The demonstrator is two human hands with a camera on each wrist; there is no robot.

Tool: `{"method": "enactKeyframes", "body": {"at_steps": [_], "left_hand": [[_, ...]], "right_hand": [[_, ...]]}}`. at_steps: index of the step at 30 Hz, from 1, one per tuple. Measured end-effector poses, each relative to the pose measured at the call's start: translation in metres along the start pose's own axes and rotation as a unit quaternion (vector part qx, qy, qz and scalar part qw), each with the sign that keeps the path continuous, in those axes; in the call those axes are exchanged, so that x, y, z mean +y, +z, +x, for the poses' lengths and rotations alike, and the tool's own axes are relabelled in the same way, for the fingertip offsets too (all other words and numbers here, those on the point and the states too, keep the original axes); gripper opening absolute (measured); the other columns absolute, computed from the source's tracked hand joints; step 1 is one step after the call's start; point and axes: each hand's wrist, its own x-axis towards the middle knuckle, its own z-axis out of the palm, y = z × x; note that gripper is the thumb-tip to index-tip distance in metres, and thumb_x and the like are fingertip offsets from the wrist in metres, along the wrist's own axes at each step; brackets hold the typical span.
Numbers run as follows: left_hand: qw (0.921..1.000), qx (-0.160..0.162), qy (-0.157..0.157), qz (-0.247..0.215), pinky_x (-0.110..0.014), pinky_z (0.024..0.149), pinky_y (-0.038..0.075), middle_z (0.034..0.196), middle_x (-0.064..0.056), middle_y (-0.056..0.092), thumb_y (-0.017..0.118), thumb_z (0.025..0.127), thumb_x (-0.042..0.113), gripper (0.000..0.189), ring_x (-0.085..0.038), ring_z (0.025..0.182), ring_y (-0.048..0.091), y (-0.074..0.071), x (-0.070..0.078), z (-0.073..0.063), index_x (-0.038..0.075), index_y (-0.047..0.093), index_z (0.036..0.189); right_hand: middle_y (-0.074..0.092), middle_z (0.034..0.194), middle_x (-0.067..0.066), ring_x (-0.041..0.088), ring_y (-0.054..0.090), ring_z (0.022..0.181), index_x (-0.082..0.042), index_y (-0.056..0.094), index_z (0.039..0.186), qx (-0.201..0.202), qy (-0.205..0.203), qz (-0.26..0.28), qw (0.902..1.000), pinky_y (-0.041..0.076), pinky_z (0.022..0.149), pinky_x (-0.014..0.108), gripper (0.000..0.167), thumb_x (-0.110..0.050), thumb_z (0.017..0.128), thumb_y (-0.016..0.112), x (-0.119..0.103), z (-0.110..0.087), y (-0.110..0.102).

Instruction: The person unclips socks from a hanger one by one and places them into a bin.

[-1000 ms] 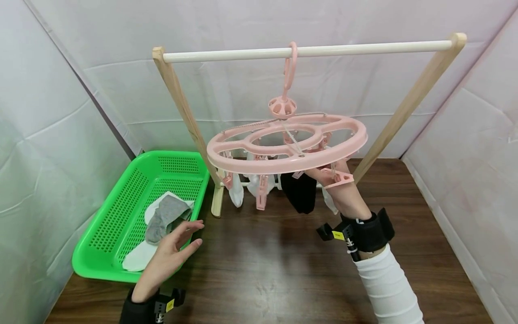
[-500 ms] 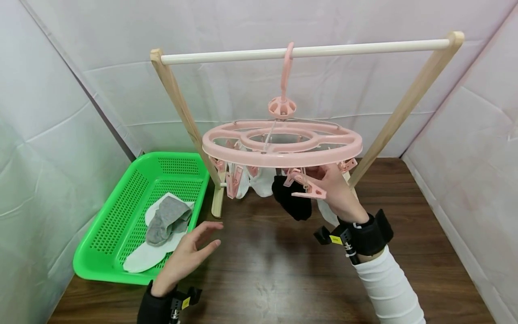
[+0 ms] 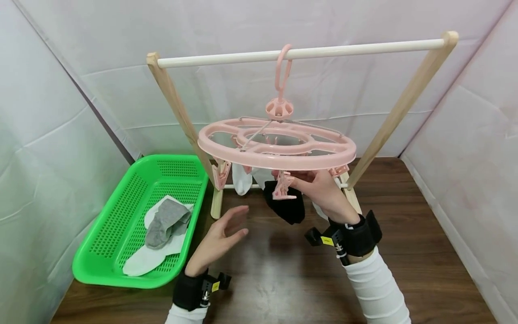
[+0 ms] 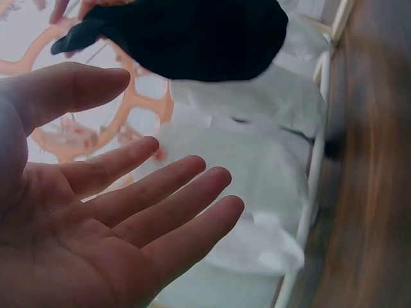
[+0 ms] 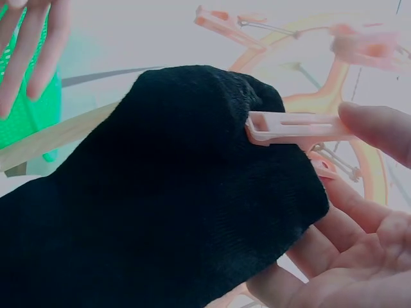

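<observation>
A black sock (image 3: 285,207) hangs under the near side of the round pink clip hanger (image 3: 279,159). Up close in the right wrist view, a pink clothespin (image 5: 295,127) bites the edge of the black sock (image 5: 173,192). My right hand (image 3: 327,194) pinches that clothespin, thumb on its outer end and fingers behind the sock. To the sock's lower left, my left hand (image 3: 220,240) is held in the air with fingers spread and nothing in them. Several white socks hang farther back, one white sock (image 3: 242,181) at the left.
A white rod (image 3: 356,50) on wooden legs carries the hanger by its hook. At the left stands a green basket (image 3: 82,263) with a grey sock (image 3: 167,222) and white socks (image 3: 141,261) inside. Another pink clip (image 3: 221,174) dangles from the hanger's left side.
The hanger has turned and shifted a little left, with my right hand and the black sock moving left too. My left hand has moved right, away from the basket toward the sock.
</observation>
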Motion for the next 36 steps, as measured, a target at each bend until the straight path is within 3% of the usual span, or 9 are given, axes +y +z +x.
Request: {"method": "enactKeyframes", "body": {"at_steps": [7,12,16,20,25,31,34,36], "left_hand": [[0.9983,-0.024,0.05,-0.017,-0.039,0.105,0.035,0.146,-0.013,0.043,0.06,0.094,0.0,0.055,-0.029,0.134,0.04,0.006,0.011,0.023,0.006,0.041,0.145],[0.9989,-0.017,0.042,-0.004,-0.039,0.106,0.035,0.146,-0.015,0.043,0.061,0.095,0.004,0.056,-0.026,0.134,0.04,0.01,0.02,0.034,0.005,0.038,0.146],[0.9985,0.005,0.048,0.025,-0.036,0.103,0.039,0.142,-0.019,0.045,0.063,0.093,0.004,0.056,-0.029,0.13,0.045,0.015,0.026,0.044,0.0,0.04,0.144],[0.995,0.016,0.092,0.034,-0.034,0.097,0.044,0.136,-0.019,0.051,0.065,0.092,0.001,0.053,-0.028,0.122,0.053,0.02,0.03,0.057,-0.002,0.045,0.14],[0.9876,0.016,0.143,0.062,-0.03,0.08,0.048,0.122,-0.015,0.061,0.066,0.09,0.0,0.049,-0.02,0.099,0.062,0.026,0.033,0.067,-0.002,0.05,0.136],[0.9874,0.032,0.141,0.065,-0.026,0.071,0.044,0.11,-0.014,0.065,0.066,0.09,0.001,0.042,-0.015,0.084,0.059,0.037,0.031,0.071,-0.003,0.054,0.13],[0.9894,0.043,0.128,0.055,-0.025,0.064,0.038,0.089,-0.01,0.062,0.066,0.091,0.004,0.026,-0.012,0.068,0.051,0.042,0.029,0.073,-0.003,0.06,0.116],[0.9911,0.044,0.116,0.048,-0.025,0.062,0.036,0.08,-0.007,0.057,0.065,0.092,0.004,0.017,-0.011,0.064,0.046,0.045,0.026,0.073,-0.003,0.061,0.106]], "right_hand": [[0.064,0.115,0.018,0.028,0.063,0.102,0.005,0.053,0.127,-0.036,-0.016,-0.014,0.9991,0.049,0.088,0.036,0.036,-0.004,0.094,0.063,0.001,0.006,0.0],[0.064,0.114,0.013,0.024,0.062,0.101,0.006,0.054,0.127,-0.055,-0.035,-0.031,0.9974,0.048,0.09,0.038,0.037,-0.005,0.093,0.064,0.001,0.008,0.0],[0.059,0.124,0.012,0.023,0.058,0.11,0.002,0.051,0.133,-0.05,-0.017,-0.048,0.9974,0.045,0.095,0.039,0.043,-0.009,0.094,0.064,-0.001,0.008,-0.002],[0.06,0.122,0.014,0.025,0.058,0.109,0.003,0.053,0.131,-0.054,-0.016,-0.048,0.9972,0.044,0.096,0.041,0.042,-0.011,0.094,0.065,-0.001,0.011,-0.003],[0.064,0.115,0.011,0.024,0.06,0.104,-0.001,0.06,0.123,-0.062,-0.027,-0.043,0.9968,0.047,0.091,0.041,0.037,-0.018,0.092,0.069,0.002,0.014,-0.003],[0.066,0.105,0.012,0.027,0.062,0.095,0.0,0.063,0.116,-0.069,-0.036,-0.035,0.9963,0.049,0.088,0.04,0.028,-0.015,0.092,0.068,0.001,0.015,-0.004],[0.067,0.107,0.01,0.024,0.064,0.095,-0.001,0.063,0.117,-0.065,-0.039,-0.029,0.9967,0.05,0.088,0.039,0.028,-0.013,0.092,0.068,0.001,0.015,-0.005],[0.067,0.098,0.013,0.026,0.065,0.085,0.002,0.063,0.111,-0.087,-0.048,-0.016,0.9949,0.052,0.081,0.04,0.019,-0.007,0.094,0.063,0.002,0.016,-0.004]]}}
